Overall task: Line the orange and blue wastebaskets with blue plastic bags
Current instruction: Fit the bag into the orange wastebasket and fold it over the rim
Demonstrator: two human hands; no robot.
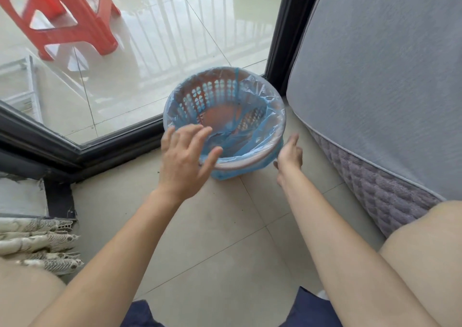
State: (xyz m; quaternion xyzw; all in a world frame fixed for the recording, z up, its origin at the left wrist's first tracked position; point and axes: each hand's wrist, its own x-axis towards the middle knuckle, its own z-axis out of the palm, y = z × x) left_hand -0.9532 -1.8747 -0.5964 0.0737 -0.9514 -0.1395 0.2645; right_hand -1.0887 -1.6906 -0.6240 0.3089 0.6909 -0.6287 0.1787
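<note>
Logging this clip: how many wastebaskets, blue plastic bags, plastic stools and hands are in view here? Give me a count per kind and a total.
Wastebaskets: 1, the orange wastebasket
Bags: 1, the blue plastic bag lining it
Stools: 1, the red plastic stool beyond the glass
Hands: 2, left hand and right hand
Total: 5

Between the two hands stands an orange wastebasket [220, 113] with a lattice of small holes, veiled by a translucent pale-blue bag [265, 131]. Beyond the left hand [185, 156] is a bright red stool [65, 14] on pale glossy tiles [175, 39]. Right of the right hand [290, 151] is a grey mattress [375, 76], its side diamond-quilted.
</note>
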